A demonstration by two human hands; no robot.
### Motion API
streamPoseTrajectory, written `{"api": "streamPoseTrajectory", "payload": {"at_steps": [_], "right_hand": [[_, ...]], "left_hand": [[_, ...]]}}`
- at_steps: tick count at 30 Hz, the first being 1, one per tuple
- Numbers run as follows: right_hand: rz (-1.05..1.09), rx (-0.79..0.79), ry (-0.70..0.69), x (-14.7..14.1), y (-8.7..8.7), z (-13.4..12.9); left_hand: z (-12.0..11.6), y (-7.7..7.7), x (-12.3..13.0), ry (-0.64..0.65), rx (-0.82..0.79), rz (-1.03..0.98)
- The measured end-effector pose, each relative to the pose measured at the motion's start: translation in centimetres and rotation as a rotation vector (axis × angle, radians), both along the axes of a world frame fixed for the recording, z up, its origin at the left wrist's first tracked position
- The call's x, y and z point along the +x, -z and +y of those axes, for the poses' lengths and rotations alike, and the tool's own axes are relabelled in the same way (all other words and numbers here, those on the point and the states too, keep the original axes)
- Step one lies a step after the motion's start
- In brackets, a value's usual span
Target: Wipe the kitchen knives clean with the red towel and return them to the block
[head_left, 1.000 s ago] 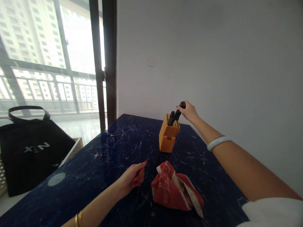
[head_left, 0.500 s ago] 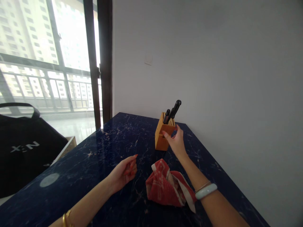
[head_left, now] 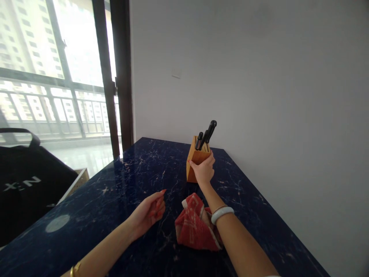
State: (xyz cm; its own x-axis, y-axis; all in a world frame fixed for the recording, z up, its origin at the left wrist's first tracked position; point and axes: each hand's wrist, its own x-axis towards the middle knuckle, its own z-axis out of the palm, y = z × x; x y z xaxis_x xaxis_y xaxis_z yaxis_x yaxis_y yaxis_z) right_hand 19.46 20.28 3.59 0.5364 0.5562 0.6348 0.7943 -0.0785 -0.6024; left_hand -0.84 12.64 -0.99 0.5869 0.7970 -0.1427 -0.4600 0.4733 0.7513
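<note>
Two black-handled knives stand seated in the slots of the wooden knife block (head_left: 196, 152), and nothing lies loose on the counter beside the fingers except a cloth. The right hand (head_left: 204, 172) is at the block, its fingers (head_left: 196, 166) stretched out side by side across the front and its thumb raised near the top edge; the fingertips reach the block's left side, but from this view I cannot tell whether they grip it or only pass just in front of it. The taller black knife handle (head_left: 211, 129) and the shorter one (head_left: 198, 141) rise just above those fingers. The left hand (head_left: 147, 213) rests well apart from the block, its red-nailed fingers loosely curled together around nothing, above the dark blue marble countertop (head_left: 115, 173). A crumpled red patterned cloth (head_left: 193, 227) lies between the hands, below the right fingers and partly behind the right forearm. Further left of the fingers, beyond the counter's edge, stands a black tote bag (head_left: 29, 181).
</note>
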Motion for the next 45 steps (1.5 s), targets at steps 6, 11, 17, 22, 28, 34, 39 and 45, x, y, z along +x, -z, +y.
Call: {"api": "streamPoseTrajectory", "payload": {"at_steps": [6, 11, 17, 22, 28, 34, 39, 45], "right_hand": [[0.064, 0.02, 0.095, -0.9, -0.1, 1.2], [0.036, 0.012, 0.096, 0.0, -0.2, 1.0], [-0.02, 0.005, 0.13, 2.7, 0.2, -0.8], [-0.088, 0.013, 0.183, 5.0, 0.3, -1.9], [-0.097, -0.007, 0.218, 7.7, 0.5, -2.7], [-0.136, -0.013, 0.288, 10.5, 0.8, -3.8], [-0.139, 0.026, 0.33, 10.9, 0.8, -4.1], [-0.118, 0.05, 0.307, 11.0, 0.9, -3.9]], "left_hand": [[-0.1, -0.1, 0.1, -0.003, -0.022, 0.007], [-0.2, -0.5, 0.0, -0.026, -0.028, -0.016], [0.0, -0.4, 0.0, -0.023, -0.037, -0.013], [0.3, -0.1, -0.2, -0.031, -0.049, -0.013], [0.2, -0.3, -0.4, -0.03, -0.046, -0.019], [0.0, -0.6, -0.2, -0.018, -0.04, -0.048], [0.3, -0.5, -0.2, -0.036, -0.038, -0.036], [0.4, -0.4, -0.2, -0.041, -0.052, -0.025]]}}
